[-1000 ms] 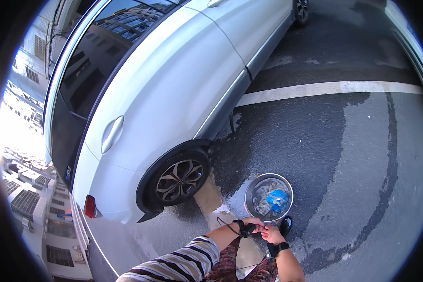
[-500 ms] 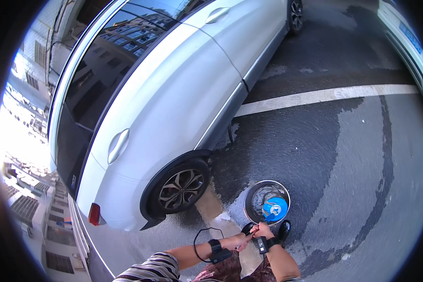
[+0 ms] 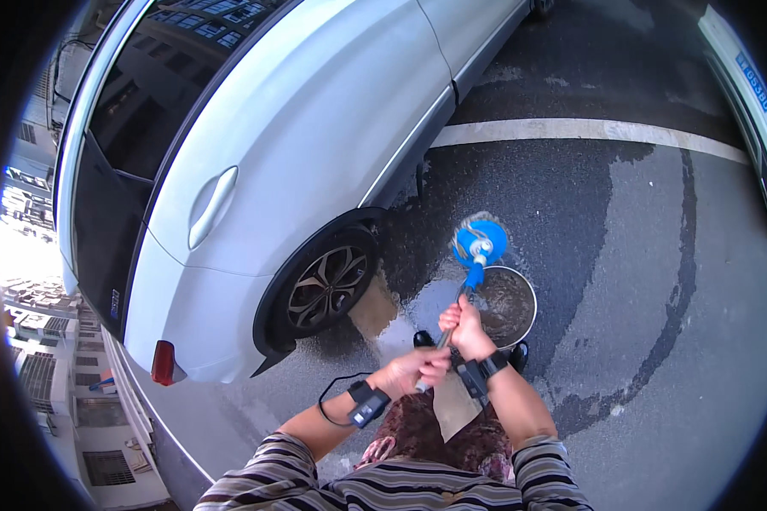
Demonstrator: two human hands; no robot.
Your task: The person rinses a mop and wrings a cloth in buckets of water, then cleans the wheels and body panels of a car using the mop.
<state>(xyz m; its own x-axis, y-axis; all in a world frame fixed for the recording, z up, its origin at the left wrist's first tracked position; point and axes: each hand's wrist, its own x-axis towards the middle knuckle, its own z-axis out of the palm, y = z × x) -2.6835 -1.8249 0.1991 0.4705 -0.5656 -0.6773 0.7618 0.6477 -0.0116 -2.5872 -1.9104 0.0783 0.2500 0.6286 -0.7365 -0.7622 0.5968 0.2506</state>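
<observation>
Both my hands are closed round the handle of a mop with a round blue head (image 3: pixel 483 241). My left hand (image 3: pixel 418 369) grips near the handle's lower end, close to my body. Farther up, my right hand (image 3: pixel 464 326) holds it below the blue joint. Grey strands show at the rim of the mop head, which hangs past the far left side of a round bucket (image 3: pixel 534 307). Murky grey-brown water (image 3: pixel 504 313) is in the bucket, in front of my feet.
A white car (image 3: pixel 307 145) stands along the left, its wheel (image 3: pixel 328 285) nearest the bucket. Another light-coloured vehicle (image 3: pixel 746 102) is at the far right. A white line (image 3: pixel 571 129) crosses the partly wet asphalt. Black shoes (image 3: pixel 423 339) show by the bucket.
The mop head has come up out of the bucket and moved away from me to its far left side. My hands have moved farther apart along the handle.
</observation>
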